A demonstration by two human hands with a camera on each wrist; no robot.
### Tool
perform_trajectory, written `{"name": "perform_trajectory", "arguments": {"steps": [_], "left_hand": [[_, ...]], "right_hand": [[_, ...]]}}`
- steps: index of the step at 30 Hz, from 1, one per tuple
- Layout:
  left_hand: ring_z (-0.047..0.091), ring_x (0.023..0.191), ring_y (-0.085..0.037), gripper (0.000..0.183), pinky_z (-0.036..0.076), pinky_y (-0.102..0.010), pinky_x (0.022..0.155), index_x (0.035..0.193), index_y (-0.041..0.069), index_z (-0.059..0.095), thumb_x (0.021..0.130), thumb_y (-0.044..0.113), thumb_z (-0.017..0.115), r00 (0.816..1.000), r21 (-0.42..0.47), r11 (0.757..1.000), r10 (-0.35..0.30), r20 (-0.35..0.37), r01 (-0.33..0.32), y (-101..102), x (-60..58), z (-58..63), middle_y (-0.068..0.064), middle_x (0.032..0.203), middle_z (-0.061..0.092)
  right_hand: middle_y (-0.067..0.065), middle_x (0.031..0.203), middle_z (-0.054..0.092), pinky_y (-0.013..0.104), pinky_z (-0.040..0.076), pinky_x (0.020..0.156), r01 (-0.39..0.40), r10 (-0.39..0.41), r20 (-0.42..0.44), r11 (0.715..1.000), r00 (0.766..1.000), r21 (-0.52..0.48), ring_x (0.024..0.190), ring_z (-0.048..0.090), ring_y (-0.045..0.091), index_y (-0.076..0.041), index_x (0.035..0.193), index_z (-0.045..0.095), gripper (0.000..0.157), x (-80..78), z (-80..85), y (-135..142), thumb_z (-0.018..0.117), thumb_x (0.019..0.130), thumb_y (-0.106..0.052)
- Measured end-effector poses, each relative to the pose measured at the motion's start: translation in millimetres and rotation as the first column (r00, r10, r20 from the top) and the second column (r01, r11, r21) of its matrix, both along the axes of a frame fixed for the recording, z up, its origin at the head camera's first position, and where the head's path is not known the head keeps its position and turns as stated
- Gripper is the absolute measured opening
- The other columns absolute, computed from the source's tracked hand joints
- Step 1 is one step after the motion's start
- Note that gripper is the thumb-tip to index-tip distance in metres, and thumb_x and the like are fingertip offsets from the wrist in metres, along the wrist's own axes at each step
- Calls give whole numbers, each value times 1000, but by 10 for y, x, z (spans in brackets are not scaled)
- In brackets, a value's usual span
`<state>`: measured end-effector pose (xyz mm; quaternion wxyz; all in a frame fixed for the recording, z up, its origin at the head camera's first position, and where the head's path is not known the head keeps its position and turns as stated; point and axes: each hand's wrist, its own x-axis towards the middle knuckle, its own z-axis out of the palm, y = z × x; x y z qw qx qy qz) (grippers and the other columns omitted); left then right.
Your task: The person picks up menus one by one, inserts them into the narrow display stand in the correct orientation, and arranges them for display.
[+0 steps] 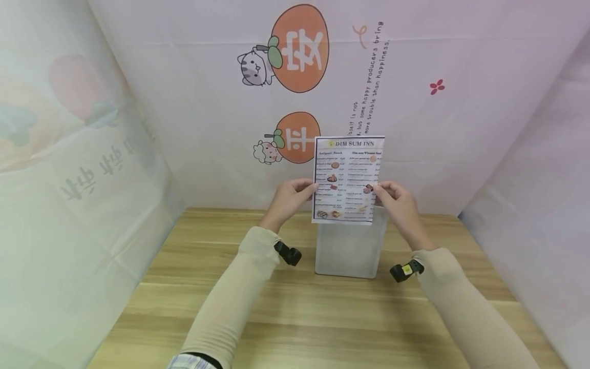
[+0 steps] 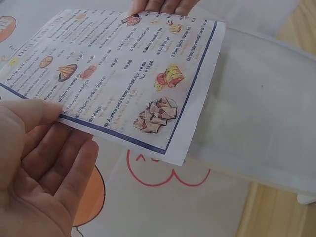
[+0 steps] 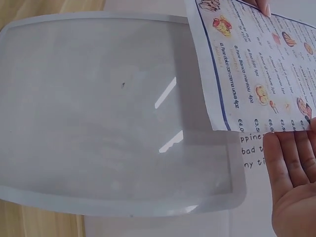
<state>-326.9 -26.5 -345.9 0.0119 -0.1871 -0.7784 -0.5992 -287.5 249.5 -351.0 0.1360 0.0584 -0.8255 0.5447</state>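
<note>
A printed menu sheet headed "DIM SUM INN" is held upright by its two side edges. My left hand pinches the left edge between thumb and fingers; in the left wrist view the thumb lies on the printed face, fingers behind. On the opposite edge my right hand pinches with its thumb in front. Behind and below the sheet stands a whitish panel with a pale rounded frame, its upper part hidden by the menu. In the right wrist view this panel shows a glossy surface with bright reflections.
The panel's lower edge meets a wood-grain table. Behind it hangs a white cloth backdrop with cartoon fruit and lettering. More cloth closes off the left side, and another sheet the right.
</note>
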Motion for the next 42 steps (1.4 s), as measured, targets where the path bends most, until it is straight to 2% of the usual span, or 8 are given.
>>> {"name": "perform_trajectory", "arguments": {"steps": [8,14,20,24,30,35,42], "left_hand": [[68,98,-12,27,55,-24,85,115,9,73,99,30,66,999,-11,1000,21,-48,-22,103,-69,132,2,105,72],[68,99,-11,30,54,-24,86,118,12,73,99,33,66,998,-31,999,23,-51,-25,189,-93,231,3,108,72],[67,102,-17,30,54,-25,86,118,12,73,99,34,66,998,-49,998,30,-54,-33,273,-127,311,3,107,72],[66,101,-19,28,53,-27,85,117,14,73,98,34,67,997,-66,997,38,-69,-42,313,-156,329,3,105,72],[65,96,-13,29,54,-26,83,119,13,72,99,33,65,996,-70,997,27,-84,-33,376,-182,327,4,105,72],[67,99,-19,28,54,-26,82,118,12,73,100,31,65,996,-55,998,24,-88,-29,415,-186,324,3,105,72],[67,96,-18,26,54,-27,82,116,12,74,99,31,66,997,-55,998,23,-75,-27,459,-167,321,4,104,72]], "right_hand": [[8,117,67,34,50,94,21,-23,-29,999,999,-41,98,65,16,-6,121,59,43,-66,72,67,53,103,-45],[8,120,64,36,46,97,35,-36,-29,998,999,-48,102,62,17,-7,124,57,47,-76,159,137,51,103,-48],[6,119,64,38,46,99,55,-58,-41,997,997,-63,104,61,16,-9,125,58,48,-104,228,200,52,101,-50],[4,119,64,31,47,96,53,-57,-59,996,997,-72,104,62,15,-9,124,58,46,-122,253,233,53,102,-48],[1,115,65,21,50,90,54,-62,-84,993,994,-102,101,62,12,-6,124,59,42,-126,269,281,54,103,-42],[-1,113,66,19,51,88,53,-64,-94,992,993,-116,101,62,11,-5,123,59,40,-141,271,319,55,103,-39],[-1,115,66,19,50,89,55,-64,-87,993,994,-109,104,61,12,-5,122,59,40,-123,267,364,55,103,-40]]}}
